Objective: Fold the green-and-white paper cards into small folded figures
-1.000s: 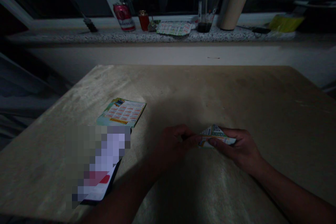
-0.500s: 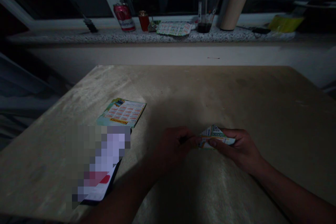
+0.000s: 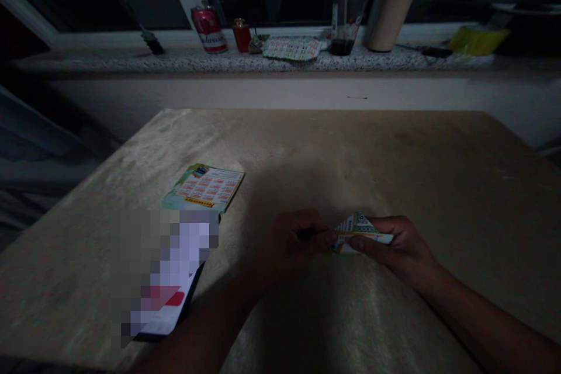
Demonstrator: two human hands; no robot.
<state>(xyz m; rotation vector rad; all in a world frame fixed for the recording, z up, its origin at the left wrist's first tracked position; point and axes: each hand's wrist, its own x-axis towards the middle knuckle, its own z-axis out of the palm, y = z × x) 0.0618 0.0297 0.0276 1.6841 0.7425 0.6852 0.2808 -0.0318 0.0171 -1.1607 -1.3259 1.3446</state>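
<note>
Between my two hands, just above the table, is a small folded paper [image 3: 357, 225] with print in green, white and orange and a pointed top. My right hand [image 3: 401, 242] grips its right side, thumb across the front and fingers behind. My left hand [image 3: 302, 236] pinches the paper's left corner between thumb and forefinger; its other fingers are curled and dim in shadow. To the left, a flat printed card [image 3: 208, 187] with rows of red-and-white boxes lies on the table. Nearer me lies a phone [image 3: 169, 304] with a lit screen, partly blurred out, close to my left forearm.
The pale table [image 3: 307, 140] reaches to the wall below a speckled windowsill [image 3: 175, 61]. Along the sill stand a red can [image 3: 209, 29], an orange lighter [image 3: 241, 36], a crumpled printed sheet [image 3: 291, 48], a lidded plastic cup [image 3: 346, 17], a cardboard tube [image 3: 394, 6] and something yellow [image 3: 480, 40].
The folded paper has dipped slightly, and its front face is tilted a little differently. Both hands keep their hold on it, with only small finger shifts.
</note>
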